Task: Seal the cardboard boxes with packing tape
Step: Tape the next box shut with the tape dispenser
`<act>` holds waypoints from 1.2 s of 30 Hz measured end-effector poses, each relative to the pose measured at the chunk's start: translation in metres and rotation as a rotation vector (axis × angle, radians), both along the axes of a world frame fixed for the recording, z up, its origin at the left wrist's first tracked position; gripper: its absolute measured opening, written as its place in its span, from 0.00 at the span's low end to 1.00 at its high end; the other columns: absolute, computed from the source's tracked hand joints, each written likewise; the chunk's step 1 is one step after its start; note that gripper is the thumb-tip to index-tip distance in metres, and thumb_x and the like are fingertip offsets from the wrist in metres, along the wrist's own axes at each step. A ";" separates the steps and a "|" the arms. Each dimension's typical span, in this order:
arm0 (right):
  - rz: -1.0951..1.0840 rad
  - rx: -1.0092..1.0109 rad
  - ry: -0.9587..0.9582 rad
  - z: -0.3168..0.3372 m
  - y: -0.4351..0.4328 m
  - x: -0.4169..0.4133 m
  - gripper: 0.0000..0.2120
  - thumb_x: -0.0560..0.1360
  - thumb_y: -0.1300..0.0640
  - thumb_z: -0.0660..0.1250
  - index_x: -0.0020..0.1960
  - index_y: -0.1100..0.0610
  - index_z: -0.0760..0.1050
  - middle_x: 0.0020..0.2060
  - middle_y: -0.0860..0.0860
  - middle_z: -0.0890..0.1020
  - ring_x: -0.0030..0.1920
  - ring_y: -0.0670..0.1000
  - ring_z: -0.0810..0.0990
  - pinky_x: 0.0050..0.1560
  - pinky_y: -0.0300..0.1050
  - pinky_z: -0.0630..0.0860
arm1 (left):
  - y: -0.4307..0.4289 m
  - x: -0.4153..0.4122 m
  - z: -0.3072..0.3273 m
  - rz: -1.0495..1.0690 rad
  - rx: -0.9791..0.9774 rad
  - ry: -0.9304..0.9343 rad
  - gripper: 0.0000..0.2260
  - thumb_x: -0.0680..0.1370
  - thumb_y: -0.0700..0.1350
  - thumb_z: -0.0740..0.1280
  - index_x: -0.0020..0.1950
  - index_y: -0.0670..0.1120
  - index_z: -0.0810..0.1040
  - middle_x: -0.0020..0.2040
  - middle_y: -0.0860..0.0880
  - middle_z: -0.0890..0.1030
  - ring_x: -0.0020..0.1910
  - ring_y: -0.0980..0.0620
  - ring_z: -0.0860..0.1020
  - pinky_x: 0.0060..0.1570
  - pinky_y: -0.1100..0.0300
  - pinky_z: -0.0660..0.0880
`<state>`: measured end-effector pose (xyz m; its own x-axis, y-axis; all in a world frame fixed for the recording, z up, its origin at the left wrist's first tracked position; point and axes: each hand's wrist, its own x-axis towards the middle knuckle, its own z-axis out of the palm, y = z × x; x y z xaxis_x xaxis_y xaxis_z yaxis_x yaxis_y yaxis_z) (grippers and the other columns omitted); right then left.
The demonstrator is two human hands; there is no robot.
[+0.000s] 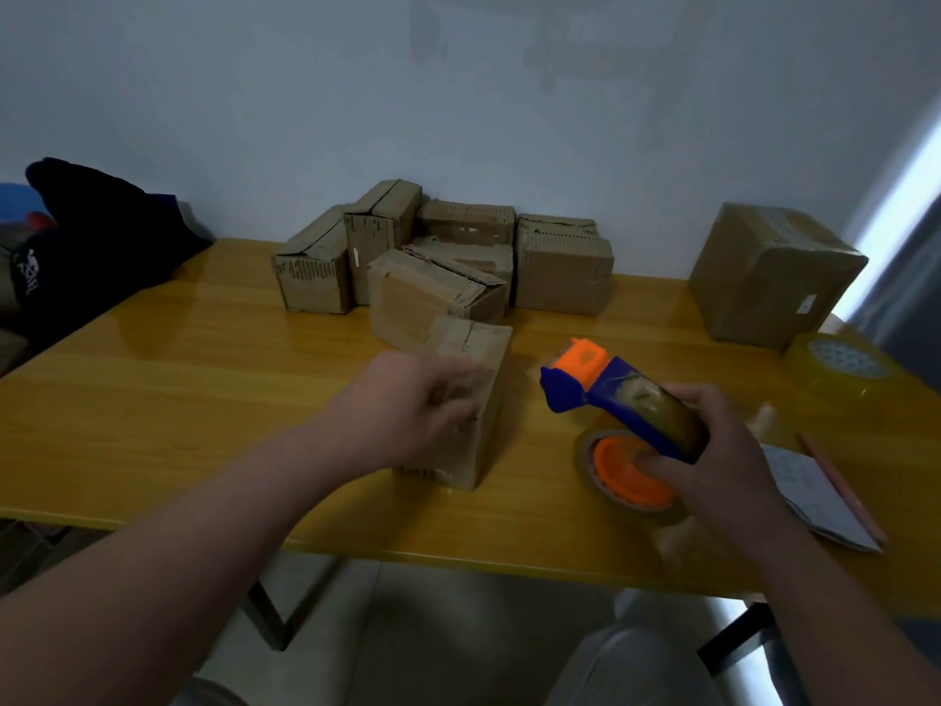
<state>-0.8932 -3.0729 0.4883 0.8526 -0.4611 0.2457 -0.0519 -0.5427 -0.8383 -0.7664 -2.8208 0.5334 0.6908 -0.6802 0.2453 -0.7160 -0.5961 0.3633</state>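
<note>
A small cardboard box (486, 379) stands near the middle of the yellow table (203, 379). My left hand (417, 400) lies over its top left side, blurred, and whether the fingers curl round the box I cannot tell. To the right, my right hand (723, 450) grips a blue and orange tape dispenser (611, 389) with a roll of clear tape (618, 476) on it, held just above the table with its orange head pointing toward the box.
Several worn cardboard boxes (443, 257) are piled at the back by the wall. A larger box (769, 272) stands at the back right, a spare tape roll (840, 369) beside it. Paper and a pencil (825, 491) lie at the right edge. Dark cloth (91, 231) sits far left.
</note>
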 end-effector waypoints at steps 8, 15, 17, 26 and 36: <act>0.250 0.011 -0.181 0.024 0.018 -0.003 0.32 0.63 0.67 0.77 0.58 0.42 0.70 0.52 0.39 0.77 0.52 0.38 0.77 0.43 0.31 0.77 | -0.017 -0.010 0.028 0.189 -0.701 1.141 0.20 0.73 0.56 0.67 0.57 0.43 0.77 0.51 0.45 0.82 0.45 0.48 0.82 0.36 0.58 0.79; 0.343 -0.106 -0.144 0.037 0.026 0.001 0.33 0.63 0.65 0.78 0.58 0.40 0.70 0.52 0.35 0.77 0.52 0.37 0.77 0.41 0.29 0.75 | -0.008 -0.008 0.026 0.217 -0.685 1.097 0.07 0.76 0.37 0.65 0.38 0.41 0.78 0.30 0.44 0.81 0.28 0.52 0.79 0.29 0.61 0.79; 0.391 -0.157 -0.095 0.048 0.027 0.001 0.33 0.62 0.61 0.79 0.57 0.37 0.69 0.51 0.29 0.75 0.51 0.35 0.77 0.38 0.28 0.75 | -0.002 -0.004 0.026 0.246 -0.686 1.045 0.06 0.76 0.37 0.66 0.38 0.41 0.78 0.30 0.45 0.81 0.29 0.52 0.79 0.29 0.61 0.78; 0.455 -0.280 0.046 0.065 0.006 -0.001 0.32 0.62 0.61 0.78 0.57 0.36 0.70 0.50 0.29 0.74 0.49 0.37 0.78 0.39 0.32 0.78 | 0.034 0.020 0.003 0.484 -0.771 0.705 0.10 0.75 0.40 0.70 0.35 0.39 0.78 0.26 0.47 0.79 0.24 0.54 0.75 0.29 0.61 0.77; 0.470 -0.302 0.113 0.055 0.010 0.011 0.32 0.63 0.59 0.78 0.56 0.34 0.69 0.47 0.34 0.77 0.46 0.37 0.78 0.34 0.31 0.76 | 0.030 0.023 -0.028 0.610 -0.764 0.580 0.12 0.76 0.44 0.70 0.34 0.41 0.78 0.27 0.49 0.79 0.28 0.54 0.75 0.28 0.62 0.72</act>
<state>-0.8817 -3.0630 0.5428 0.9779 0.0509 0.2028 0.1726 -0.7440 -0.6455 -0.7436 -2.7912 0.5052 0.9999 -0.0009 -0.0134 0.0127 -0.2678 0.9634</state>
